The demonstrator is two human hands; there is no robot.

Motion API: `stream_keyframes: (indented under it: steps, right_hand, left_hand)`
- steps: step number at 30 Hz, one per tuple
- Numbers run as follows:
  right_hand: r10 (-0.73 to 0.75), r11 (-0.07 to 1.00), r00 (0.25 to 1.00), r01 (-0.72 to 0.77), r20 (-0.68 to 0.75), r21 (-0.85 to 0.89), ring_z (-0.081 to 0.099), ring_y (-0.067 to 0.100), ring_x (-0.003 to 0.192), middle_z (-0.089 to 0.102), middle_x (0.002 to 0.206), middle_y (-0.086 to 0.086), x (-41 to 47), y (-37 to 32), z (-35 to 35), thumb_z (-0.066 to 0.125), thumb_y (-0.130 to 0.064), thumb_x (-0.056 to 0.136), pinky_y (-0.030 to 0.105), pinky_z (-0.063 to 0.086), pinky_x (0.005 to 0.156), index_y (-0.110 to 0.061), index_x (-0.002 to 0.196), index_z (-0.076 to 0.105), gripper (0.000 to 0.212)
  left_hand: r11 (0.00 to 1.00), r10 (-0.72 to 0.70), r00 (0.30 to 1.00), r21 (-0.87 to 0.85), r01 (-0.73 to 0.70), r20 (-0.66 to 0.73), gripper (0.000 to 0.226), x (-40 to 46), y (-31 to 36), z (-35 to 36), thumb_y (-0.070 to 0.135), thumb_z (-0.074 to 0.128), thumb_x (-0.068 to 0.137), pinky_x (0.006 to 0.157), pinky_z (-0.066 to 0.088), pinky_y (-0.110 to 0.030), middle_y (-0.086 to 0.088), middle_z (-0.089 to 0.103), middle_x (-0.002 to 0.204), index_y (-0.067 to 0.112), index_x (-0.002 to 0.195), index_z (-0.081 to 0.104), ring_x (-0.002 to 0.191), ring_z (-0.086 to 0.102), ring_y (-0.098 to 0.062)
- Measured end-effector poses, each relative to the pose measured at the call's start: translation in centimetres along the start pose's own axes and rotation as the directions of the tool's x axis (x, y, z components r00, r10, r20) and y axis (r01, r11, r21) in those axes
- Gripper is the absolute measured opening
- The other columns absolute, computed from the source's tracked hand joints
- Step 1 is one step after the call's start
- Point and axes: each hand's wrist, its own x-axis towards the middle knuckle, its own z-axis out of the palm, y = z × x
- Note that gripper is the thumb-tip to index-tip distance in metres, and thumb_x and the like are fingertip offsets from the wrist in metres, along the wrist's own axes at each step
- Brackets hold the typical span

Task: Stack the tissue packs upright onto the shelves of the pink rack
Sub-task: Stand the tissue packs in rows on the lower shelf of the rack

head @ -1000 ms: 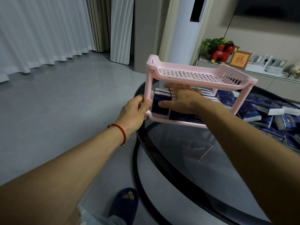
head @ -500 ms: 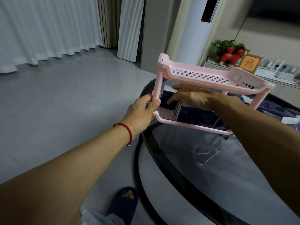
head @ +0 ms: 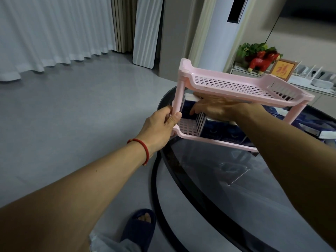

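The pink rack (head: 189, 77) has two slotted shelves and stands on the near-left part of a black glass table (head: 209, 188). My left hand (head: 160, 124) grips its front-left post. My right hand (head: 218, 108) reaches in under the bare top shelf and lies flat, fingers straight, on the dark blue tissue packs (head: 214, 133) standing upright on the lower shelf. The front-left corner of that lower shelf shows bare pink grid. More loose tissue packs (head: 323, 131) lie on the table at the right, partly hidden by the rack and my arm.
Grey floor stretches left of the table, and my slippered foot (head: 140, 226) is beside the table's edge. Behind the rack stand a white tower unit (head: 223, 33) and a low cabinet with a red horse figure (head: 261, 60) and a framed picture (head: 282, 69).
The front packs on the lower shelf have shifted right under my right hand, baring the grid at the left end. My left hand keeps its hold on the post. The view has moved closer.
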Motion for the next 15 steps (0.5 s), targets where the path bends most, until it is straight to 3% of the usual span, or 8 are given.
stream_keyframes:
  steps: [5,11,15]
  right_hand:
    - [0.004,0.998,1.000,-0.003,0.021,-0.063,0.054,0.015,0.098,0.060,0.118,-0.003,0.6,0.2,0.0,0.065,-0.044,0.087,0.036,0.036,0.079,-0.030,0.106,0.062,0.024]
    - [-0.044,0.990,0.996,0.055,0.084,-0.133,0.056,0.021,0.111,0.061,0.125,-0.005,-0.5,-0.2,-0.5,0.052,-0.052,0.087,0.043,0.042,0.094,-0.033,0.107,0.071,0.034]
    - [-0.100,0.990,0.990,0.108,0.096,-0.085,0.051,0.023,0.126,0.054,0.140,-0.007,-1.6,-0.4,-0.7,0.054,-0.041,0.098,0.035,0.034,0.099,-0.035,0.123,0.069,0.030]
  left_hand:
    - [1.000,0.003,1.000,0.005,-0.003,-0.006,0.034,0.0,0.0,0.0,0.043,0.048,0.104,0.088,0.063,-0.043,-0.007,0.069,0.115,0.019,0.125,0.059,0.102,0.069,-0.024]
    - [1.000,-0.003,1.000,0.014,0.003,-0.005,0.036,-0.1,0.0,0.0,0.044,0.047,0.104,0.089,0.062,-0.044,-0.005,0.069,0.115,0.020,0.127,0.058,0.101,0.070,-0.023]
    - [1.000,-0.001,1.000,0.018,0.001,-0.015,0.034,0.0,0.0,0.0,0.045,0.048,0.104,0.088,0.062,-0.047,-0.004,0.070,0.114,0.022,0.127,0.058,0.099,0.071,-0.021]
